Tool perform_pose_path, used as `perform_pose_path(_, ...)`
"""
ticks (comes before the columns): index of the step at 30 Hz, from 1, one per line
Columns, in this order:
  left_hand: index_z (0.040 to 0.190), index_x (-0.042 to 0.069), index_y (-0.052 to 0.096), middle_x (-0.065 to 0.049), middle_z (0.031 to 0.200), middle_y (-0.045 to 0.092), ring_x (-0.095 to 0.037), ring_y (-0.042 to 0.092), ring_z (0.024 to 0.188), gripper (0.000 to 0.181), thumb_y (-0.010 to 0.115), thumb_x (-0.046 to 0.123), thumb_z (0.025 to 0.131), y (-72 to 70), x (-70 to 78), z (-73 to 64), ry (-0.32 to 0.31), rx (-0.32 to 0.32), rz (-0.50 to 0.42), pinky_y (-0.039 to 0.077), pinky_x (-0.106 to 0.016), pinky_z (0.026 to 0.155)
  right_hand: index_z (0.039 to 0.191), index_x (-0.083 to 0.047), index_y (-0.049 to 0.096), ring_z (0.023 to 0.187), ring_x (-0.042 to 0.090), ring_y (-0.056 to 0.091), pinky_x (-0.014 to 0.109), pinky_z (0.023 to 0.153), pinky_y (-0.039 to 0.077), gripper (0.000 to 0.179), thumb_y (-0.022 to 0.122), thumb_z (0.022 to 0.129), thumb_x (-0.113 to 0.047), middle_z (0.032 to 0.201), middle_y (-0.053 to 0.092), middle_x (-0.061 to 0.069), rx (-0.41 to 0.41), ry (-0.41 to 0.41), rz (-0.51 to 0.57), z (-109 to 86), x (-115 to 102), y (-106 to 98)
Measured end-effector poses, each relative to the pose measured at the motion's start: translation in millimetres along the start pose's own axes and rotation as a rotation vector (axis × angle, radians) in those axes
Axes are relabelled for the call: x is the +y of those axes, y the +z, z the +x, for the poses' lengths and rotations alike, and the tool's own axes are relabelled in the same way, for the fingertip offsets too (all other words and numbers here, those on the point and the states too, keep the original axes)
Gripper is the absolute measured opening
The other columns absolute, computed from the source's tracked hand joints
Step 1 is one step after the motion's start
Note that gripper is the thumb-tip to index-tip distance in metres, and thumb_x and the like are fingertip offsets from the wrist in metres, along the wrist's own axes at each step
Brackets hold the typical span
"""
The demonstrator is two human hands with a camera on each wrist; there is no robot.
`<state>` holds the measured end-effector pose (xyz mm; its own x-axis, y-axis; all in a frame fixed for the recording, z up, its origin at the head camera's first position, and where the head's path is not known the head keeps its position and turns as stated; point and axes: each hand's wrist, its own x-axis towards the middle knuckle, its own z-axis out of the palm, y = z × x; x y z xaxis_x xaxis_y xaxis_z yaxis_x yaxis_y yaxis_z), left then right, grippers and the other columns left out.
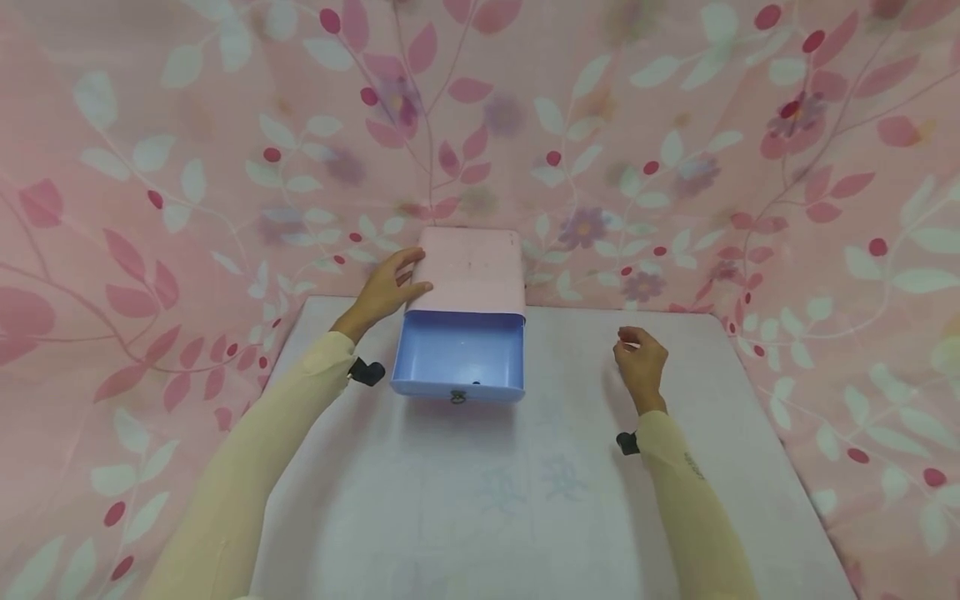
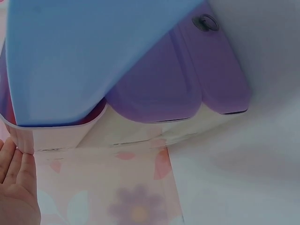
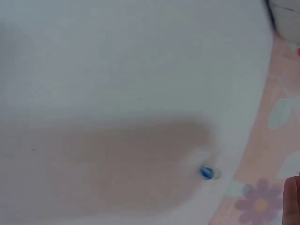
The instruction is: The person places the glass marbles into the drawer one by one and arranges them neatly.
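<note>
A pink box [image 1: 468, 271] stands at the back of the table, its blue drawer [image 1: 457, 346] pulled out toward me. A small metal ring handle [image 1: 458, 397] hangs on the drawer's front. My left hand [image 1: 386, 287] rests against the box's left side, fingers fairly straight and the thumb near the top edge. In the left wrist view, purple rounded parts [image 2: 154, 84] show beside the blue drawer wall. My right hand [image 1: 641, 358] is above the table to the right, fingers loosely bent, with nothing visible in them. Beneath it lies a small blurred blue-and-clear thing [image 3: 206, 173], perhaps a marble.
The white table [image 1: 570, 533] has faint blue markings near its middle. Pink flowered cloth [image 1: 585, 150] rises behind it and at both sides. A small black device [image 1: 367, 372] is strapped at my left wrist, and another black device [image 1: 627, 443] at my right.
</note>
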<state>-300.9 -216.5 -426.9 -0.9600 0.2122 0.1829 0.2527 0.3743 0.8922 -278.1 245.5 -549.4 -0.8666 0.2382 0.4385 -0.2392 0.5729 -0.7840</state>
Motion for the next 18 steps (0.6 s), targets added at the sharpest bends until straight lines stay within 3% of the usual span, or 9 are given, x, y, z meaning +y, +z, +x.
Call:
perform_pose_path(3,0.148,-0.003,0.034,-0.018,0.153,0.035,-0.03,0.03,0.142,0.071,0.072,0.007,0.089,-1.1,14.4,-6.0,-0.008,-0.01,-0.005,0.028,-0.045,0.115,0.104,0.005,0.07,0.084,0.031,0.07,0.029,0.073,0.058,0.024,0.063,0.081,0.007,0.098,0.07,0.019,-0.044,0.044,-0.077,-6.8,16,0)
perform_pose_path(5,0.147,-0.003,0.035,-0.017,0.152,0.036,-0.028,0.031,0.142,0.071,0.072,0.007,0.088,-0.9,15.5,-5.1,-0.005,-0.011,-0.02,0.028,-0.043,0.115,0.105,0.005,0.07,0.086,0.031,0.069,0.037,0.076,0.058,0.024,0.062,0.083,0.006,0.101,0.07,0.019,-0.066,0.07,-0.124,-11.3,26,-1)
perform_pose_path(10,0.148,0.006,0.039,-0.009,0.152,0.039,-0.019,0.034,0.141,0.072,0.076,0.013,0.086,1.5,-7.7,5.9,0.002,0.011,-0.021,0.031,-0.034,0.114,0.109,0.006,0.068,0.093,0.036,0.066,0.047,0.081,0.056,0.025,0.062,0.086,0.003,0.107,0.069,0.022,-0.107,0.139,-0.184,-21.2,43,-4)
perform_pose_path(18,0.147,0.008,0.04,-0.007,0.152,0.039,-0.019,0.035,0.14,0.072,0.076,0.019,0.086,0.3,-10.4,4.8,-0.002,0.018,0.001,0.031,-0.035,0.114,0.118,0.001,0.067,0.099,0.036,0.063,0.049,0.089,0.051,0.032,0.059,0.087,0.0,0.112,0.066,0.022,-0.206,0.296,-0.189,-27.5,52,-1)
